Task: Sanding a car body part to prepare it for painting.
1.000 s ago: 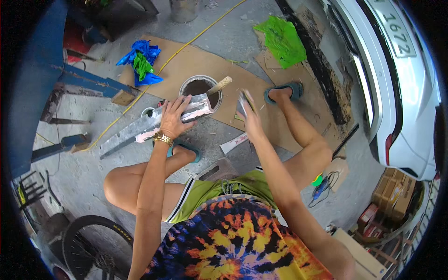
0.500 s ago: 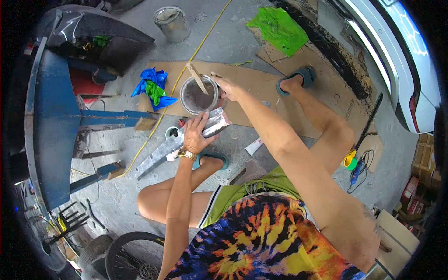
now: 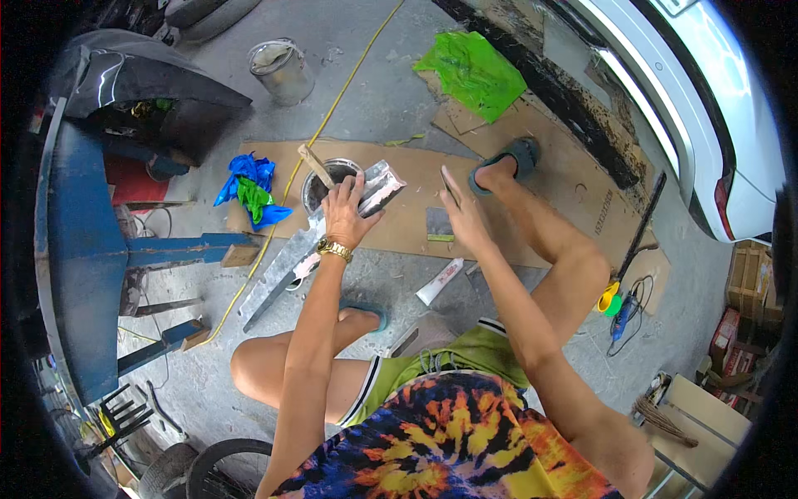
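Long grey metal panel strip (image 3: 320, 241) lies on the brown cardboard sheet (image 3: 416, 224); our left hand (image 3: 347, 218) presses it flat-fingered, our right hand (image 3: 461, 212) pinches a thin scraper (image 3: 450, 185). A slip might tip the open tin (image 3: 326, 179).

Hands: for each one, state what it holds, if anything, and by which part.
Left hand presses on the upper end of the metal strip, fingers spread over it. Right hand grips a thin flat scraper by its lower end.
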